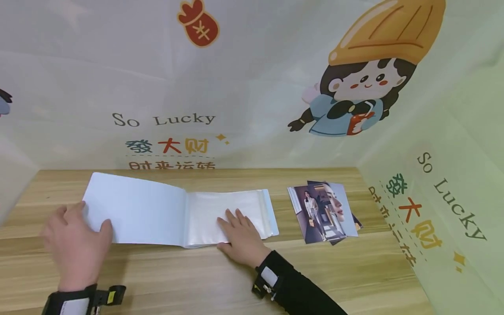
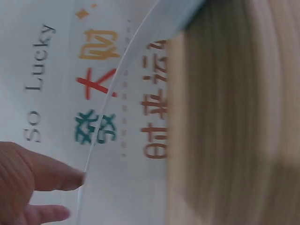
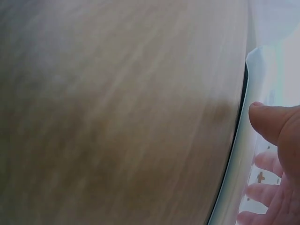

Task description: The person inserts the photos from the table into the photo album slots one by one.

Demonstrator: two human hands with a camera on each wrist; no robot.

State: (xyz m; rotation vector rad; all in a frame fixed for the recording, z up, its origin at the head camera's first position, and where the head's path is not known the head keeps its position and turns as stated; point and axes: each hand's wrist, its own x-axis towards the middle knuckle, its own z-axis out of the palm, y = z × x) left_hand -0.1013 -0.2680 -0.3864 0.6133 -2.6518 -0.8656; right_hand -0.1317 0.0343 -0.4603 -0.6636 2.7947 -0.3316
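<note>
A photo album lies spread on the table, with its pale blue cover turned to the left and clear pocket pages on the right. My left hand rests at the cover's lower left corner, fingers and thumb spread. In the left wrist view the thumb touches the cover's edge from above. Flat on the pocket pages lies my right hand, fingers outstretched. In the right wrist view its thumb sits by the album's near edge.
A loose stack of photos lies to the right of the album on the wooden table. A printed cloth backdrop rises behind the table and along its sides.
</note>
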